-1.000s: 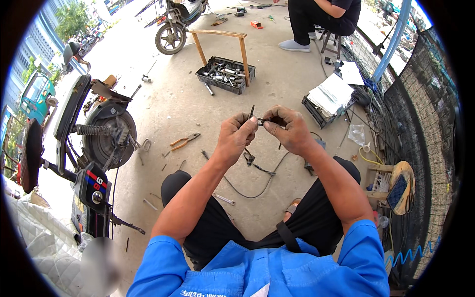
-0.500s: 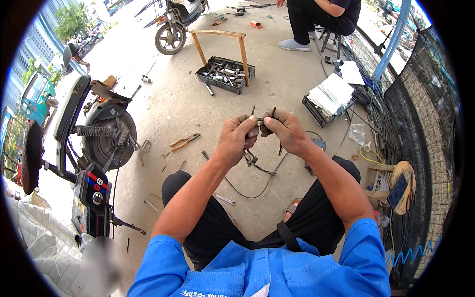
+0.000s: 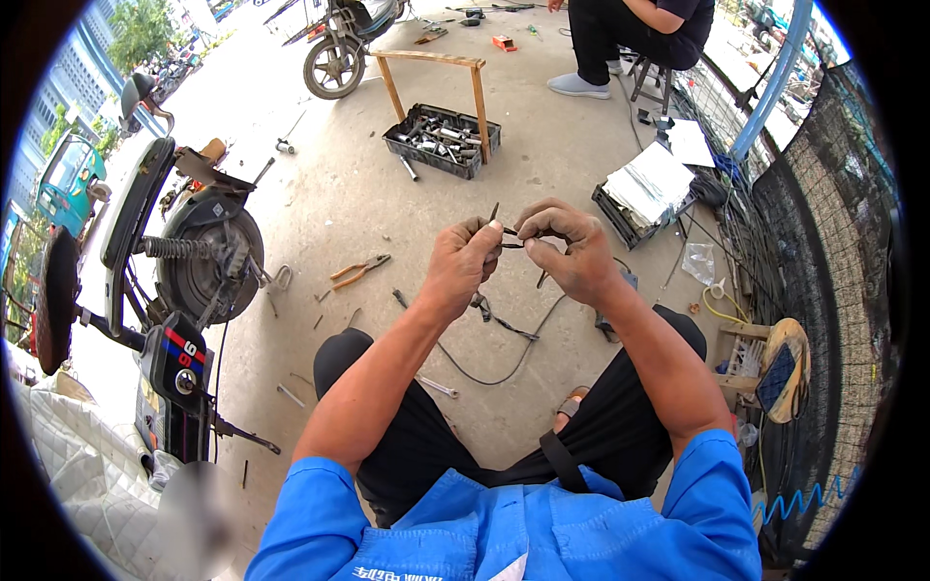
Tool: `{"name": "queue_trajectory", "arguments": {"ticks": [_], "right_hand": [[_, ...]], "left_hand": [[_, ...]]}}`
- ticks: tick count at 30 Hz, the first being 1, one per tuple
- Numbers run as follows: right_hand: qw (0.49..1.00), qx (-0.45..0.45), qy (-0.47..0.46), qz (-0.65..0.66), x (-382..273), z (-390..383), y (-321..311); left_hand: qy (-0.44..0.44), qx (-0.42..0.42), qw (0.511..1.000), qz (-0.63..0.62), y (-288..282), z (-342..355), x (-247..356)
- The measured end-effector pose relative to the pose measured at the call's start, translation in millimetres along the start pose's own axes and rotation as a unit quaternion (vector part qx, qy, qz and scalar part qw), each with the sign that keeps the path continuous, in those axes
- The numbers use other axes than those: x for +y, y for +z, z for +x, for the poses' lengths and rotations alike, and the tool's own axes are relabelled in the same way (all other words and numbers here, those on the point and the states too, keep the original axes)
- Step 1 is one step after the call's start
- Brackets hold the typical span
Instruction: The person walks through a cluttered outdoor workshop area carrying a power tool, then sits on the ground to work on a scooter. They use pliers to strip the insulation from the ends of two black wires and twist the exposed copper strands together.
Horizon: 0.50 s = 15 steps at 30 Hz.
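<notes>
2 grimy hands [image 3: 459, 261] [image 3: 579, 254] pinch thin strands [image 3: 512, 246].

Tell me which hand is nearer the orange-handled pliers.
Left. The left hand is to the right of the pliers; the right hand is farther out on that side.

Two bare hands, one left hand [image 3: 457, 261] and one right hand [image 3: 572, 252], are pictured with one pair of pliers [image 3: 359, 272] at left; two black crates, one parts crate [image 3: 426, 160], far, and one paper crate [image 3: 612, 219] at right; at least two scooters, one near scooter [image 3: 179, 353] at left and one far scooter [image 3: 334, 73]; two stools, one wooden stool [image 3: 798, 360] at right and one far stool [image 3: 651, 85]; one seated person [image 3: 620, 44]; one orange box [image 3: 504, 44]; and one plastic bag [image 3: 697, 261].
</notes>
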State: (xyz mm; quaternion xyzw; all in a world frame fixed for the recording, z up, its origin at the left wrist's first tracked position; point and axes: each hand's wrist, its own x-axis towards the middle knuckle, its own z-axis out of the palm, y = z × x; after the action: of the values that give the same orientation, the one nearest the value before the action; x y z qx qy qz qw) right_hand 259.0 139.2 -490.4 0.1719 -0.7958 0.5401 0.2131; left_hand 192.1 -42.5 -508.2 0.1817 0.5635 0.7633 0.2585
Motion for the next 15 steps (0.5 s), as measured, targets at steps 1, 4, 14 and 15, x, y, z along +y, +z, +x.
{"name": "queue_trajectory", "arguments": {"ticks": [1,4,14,15], "right_hand": [[0.999,0.008,0.026,0.035,0,0,-1],[0.984,0.018,0.110,0.135,3,-1,-6],[0.966,-0.033,0.231,0.112,-6,3,-17],[0.966,-0.039,0.235,0.101,-5,2,-18]], "left_hand": [[-0.001,0.000,1.000,0.006,-2,0,1],[0.007,0.000,0.999,0.035,1,-2,3],[0.044,-0.019,0.992,0.119,5,-6,2],[0.048,-0.020,0.990,0.129,5,-6,1]]}}
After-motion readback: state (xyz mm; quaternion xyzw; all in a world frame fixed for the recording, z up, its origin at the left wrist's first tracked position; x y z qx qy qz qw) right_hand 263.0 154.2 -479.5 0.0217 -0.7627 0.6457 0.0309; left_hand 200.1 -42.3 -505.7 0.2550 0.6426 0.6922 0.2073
